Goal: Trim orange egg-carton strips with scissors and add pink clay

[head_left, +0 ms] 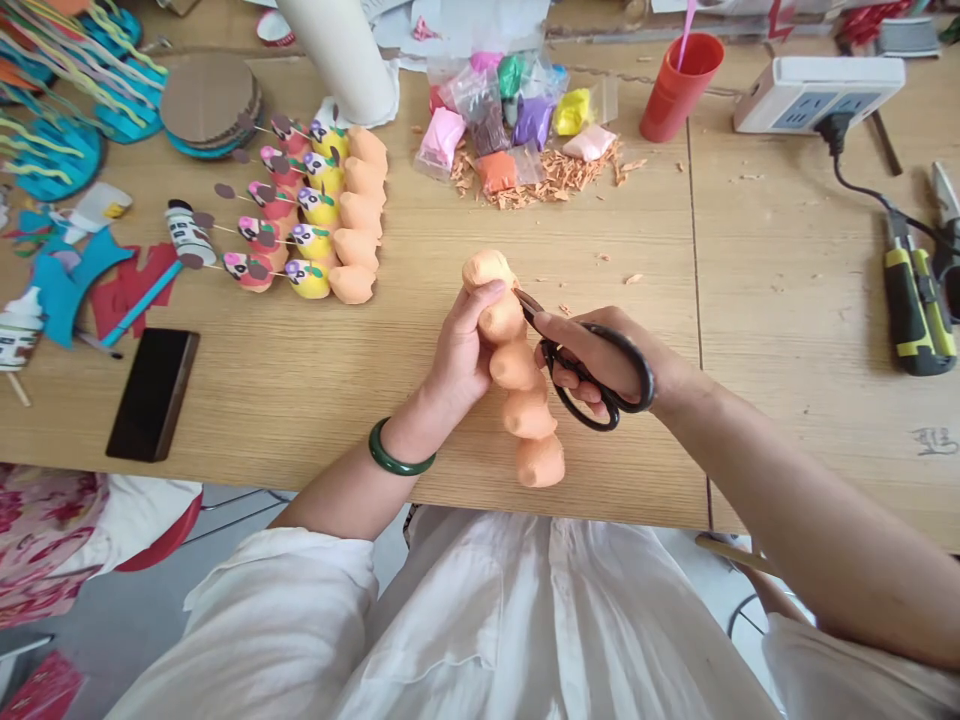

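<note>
My left hand (pixel 466 345) grips an orange strip of joined egg-carton cups (pixel 517 365) near its far end, thumb across the second cup. The strip slants over the table toward the front edge. In my right hand (pixel 600 355) is a pair of black-handled scissors (pixel 636 375), fingers wrapped through the loops. Their blade tips touch the strip's side, close to the gap between the first two cups. Whether the blades are parted there, I cannot tell. A dark green bangle (pixel 401 455) circles my left wrist.
Painted cup strips with faces (pixel 319 235) stand at the left beside plain orange ones (pixel 364 215). Bagged coloured clay (pixel 499 110) lies at the back on orange shavings (pixel 555 180). A phone (pixel 154 393), red cup (pixel 681 88), power strip (pixel 817 85) and pliers (pixel 916 300) surround the work.
</note>
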A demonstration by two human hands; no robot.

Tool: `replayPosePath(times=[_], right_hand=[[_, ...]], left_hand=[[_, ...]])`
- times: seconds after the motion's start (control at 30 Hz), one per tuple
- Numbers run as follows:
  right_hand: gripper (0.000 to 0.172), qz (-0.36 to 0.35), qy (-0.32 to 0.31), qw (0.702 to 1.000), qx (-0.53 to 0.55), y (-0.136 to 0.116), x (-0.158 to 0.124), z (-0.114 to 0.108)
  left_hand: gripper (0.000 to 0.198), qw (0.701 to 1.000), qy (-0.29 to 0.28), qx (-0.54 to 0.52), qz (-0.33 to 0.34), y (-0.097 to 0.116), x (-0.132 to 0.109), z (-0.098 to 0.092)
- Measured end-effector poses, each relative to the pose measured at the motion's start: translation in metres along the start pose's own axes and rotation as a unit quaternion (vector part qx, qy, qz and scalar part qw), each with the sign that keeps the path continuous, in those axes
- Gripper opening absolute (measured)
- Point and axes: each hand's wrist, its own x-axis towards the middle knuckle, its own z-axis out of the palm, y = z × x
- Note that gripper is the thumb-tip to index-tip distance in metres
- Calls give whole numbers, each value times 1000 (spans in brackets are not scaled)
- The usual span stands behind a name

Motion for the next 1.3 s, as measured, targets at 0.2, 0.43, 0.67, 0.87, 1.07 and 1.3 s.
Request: replayPosePath(times=[0.2, 0.43, 0.67, 0.87, 1.07, 1.3], right_hand=[[50, 14, -89, 958, 271, 24, 23, -17], [58, -57, -136, 958, 246, 41, 20, -17], [69, -61, -207, 942, 255, 47, 20, -28], [60, -131, -102, 973, 159, 46, 15, -29], [49, -260, 30, 965, 1, 41, -5, -19], [52, -285, 70, 956, -7, 36, -10, -15]], left_hand=[[23, 993, -44, -37, -102, 10, -10, 6], [12, 988, -75, -109, -77, 9, -12, 7], [22, 986, -55, -124, -94, 19, -7, 5], [22, 986, -55, -113, -109, 20, -7, 6], [27, 979, -83, -112, -146, 9, -15, 9], [33, 979, -76, -125, -145, -1, -27, 15]])
